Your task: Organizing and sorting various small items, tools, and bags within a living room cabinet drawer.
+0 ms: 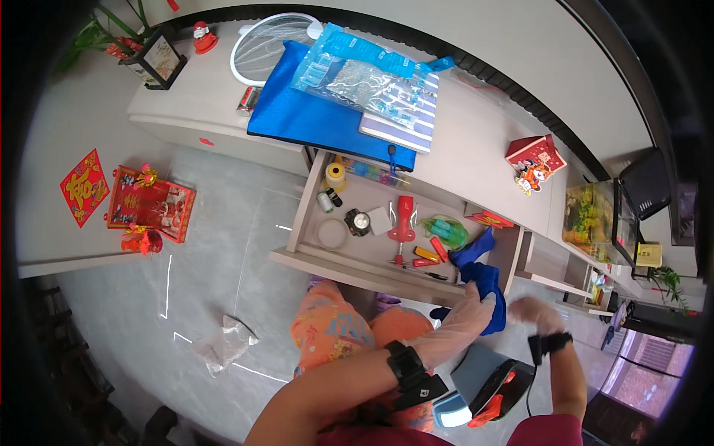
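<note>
My left hand (474, 315), in a thin clear glove, grips a dark blue cloth (492, 320) at the right front corner of an open drawer (346, 270). Part of a blue cloth (474, 250) lies inside that corner. To the right, my right hand (535, 315) is raised beside the cloth, apart from it; blur hides its fingers. In the drawer lie a red corkscrew (403, 223), a headlamp (357, 222), a roll of tape (331, 233), a green-and-teal corded bundle (446, 230), a yellow spool (335, 174), a pen (427, 273) and small red and yellow pieces.
The cabinet top (468, 173) carries a blue folder (312, 111), a striped notebook (399, 125), a clear-and-blue plastic bag (362, 78), an electric swatter (273, 47) and batteries (248, 101). Below my hands stands a grey bin (482, 371). A plastic bag (226, 345) lies on the floor.
</note>
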`<action>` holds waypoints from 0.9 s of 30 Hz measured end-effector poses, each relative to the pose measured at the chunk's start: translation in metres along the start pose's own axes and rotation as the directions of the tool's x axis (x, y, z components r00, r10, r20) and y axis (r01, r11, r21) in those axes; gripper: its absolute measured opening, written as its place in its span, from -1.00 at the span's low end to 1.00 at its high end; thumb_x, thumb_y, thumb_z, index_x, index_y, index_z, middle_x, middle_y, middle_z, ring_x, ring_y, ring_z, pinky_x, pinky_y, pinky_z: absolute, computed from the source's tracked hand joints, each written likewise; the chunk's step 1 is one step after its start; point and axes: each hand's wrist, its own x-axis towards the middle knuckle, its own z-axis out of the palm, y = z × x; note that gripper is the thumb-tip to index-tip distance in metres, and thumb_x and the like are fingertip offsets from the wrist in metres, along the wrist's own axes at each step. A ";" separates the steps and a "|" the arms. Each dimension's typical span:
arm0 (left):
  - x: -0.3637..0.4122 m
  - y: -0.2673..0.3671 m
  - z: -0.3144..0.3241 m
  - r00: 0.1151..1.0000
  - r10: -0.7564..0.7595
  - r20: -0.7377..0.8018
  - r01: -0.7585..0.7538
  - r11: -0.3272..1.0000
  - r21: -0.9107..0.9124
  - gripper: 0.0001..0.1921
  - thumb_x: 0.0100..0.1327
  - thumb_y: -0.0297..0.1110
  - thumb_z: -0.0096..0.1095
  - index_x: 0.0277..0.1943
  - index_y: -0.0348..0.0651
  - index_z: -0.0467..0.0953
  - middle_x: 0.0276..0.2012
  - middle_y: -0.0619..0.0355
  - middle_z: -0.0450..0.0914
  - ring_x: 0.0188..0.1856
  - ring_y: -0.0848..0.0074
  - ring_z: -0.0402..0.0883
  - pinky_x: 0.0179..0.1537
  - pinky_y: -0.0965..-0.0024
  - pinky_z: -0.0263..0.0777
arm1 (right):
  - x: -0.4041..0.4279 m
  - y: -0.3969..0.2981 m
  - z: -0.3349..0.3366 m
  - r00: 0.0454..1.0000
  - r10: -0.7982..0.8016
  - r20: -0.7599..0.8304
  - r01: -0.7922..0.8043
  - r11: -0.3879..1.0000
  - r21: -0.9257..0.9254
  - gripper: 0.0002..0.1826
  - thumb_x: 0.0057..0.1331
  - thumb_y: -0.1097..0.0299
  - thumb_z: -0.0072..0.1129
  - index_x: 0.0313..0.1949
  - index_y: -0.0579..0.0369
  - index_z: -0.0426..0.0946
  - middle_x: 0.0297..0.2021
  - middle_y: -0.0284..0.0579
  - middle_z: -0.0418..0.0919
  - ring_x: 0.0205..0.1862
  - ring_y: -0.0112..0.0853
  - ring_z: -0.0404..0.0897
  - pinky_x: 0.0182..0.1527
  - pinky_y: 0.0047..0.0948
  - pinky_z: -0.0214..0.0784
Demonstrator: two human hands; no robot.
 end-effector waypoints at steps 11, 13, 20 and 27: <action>-0.010 0.023 -0.020 0.637 0.705 -0.311 -0.604 0.708 0.366 -0.41 0.32 -0.08 0.01 0.28 -0.27 0.15 0.17 -0.16 0.26 0.24 0.20 0.24 0.24 0.28 0.10 | -0.049 -0.192 -0.049 0.936 0.170 -0.309 0.269 0.225 0.937 -0.48 0.21 0.49 0.10 0.18 0.10 0.25 -0.03 -0.26 0.48 0.02 -0.44 0.47 0.07 -0.42 0.34; -0.010 0.026 -0.030 0.651 0.649 -0.394 -0.621 0.754 0.215 -0.41 0.32 -0.07 0.01 0.28 -0.28 0.16 0.20 -0.14 0.21 0.25 0.23 0.20 0.24 0.29 0.09 | -0.027 -0.198 -0.089 0.776 0.107 -0.621 0.604 0.158 0.781 -0.50 0.20 0.52 0.07 0.16 0.13 0.26 -0.07 -0.23 0.51 -0.08 -0.46 0.50 -0.01 -0.47 0.36; 0.015 0.016 -0.026 0.796 0.347 -0.497 -0.512 0.824 -0.244 -0.49 0.34 -0.13 0.01 0.21 -0.30 0.28 0.14 -0.08 0.31 0.19 0.30 0.26 0.24 0.33 0.10 | 0.069 -0.202 -0.221 0.436 0.031 -0.899 0.729 0.574 0.374 -0.53 0.26 0.28 0.17 0.11 0.22 0.35 -0.07 -0.16 0.53 -0.08 -0.48 0.50 0.01 -0.48 0.32; 0.023 0.000 -0.045 0.815 0.371 -0.445 -0.503 0.835 -0.224 -0.56 0.36 -0.17 -0.01 0.18 -0.27 0.33 0.06 0.07 0.39 0.03 0.45 0.36 0.06 0.39 0.26 | 0.187 -0.191 -0.186 0.691 0.109 -0.714 -0.100 0.993 0.055 -0.40 0.22 0.16 0.19 0.19 0.19 0.35 0.00 -0.04 0.55 0.01 -0.18 0.52 0.15 -0.28 0.26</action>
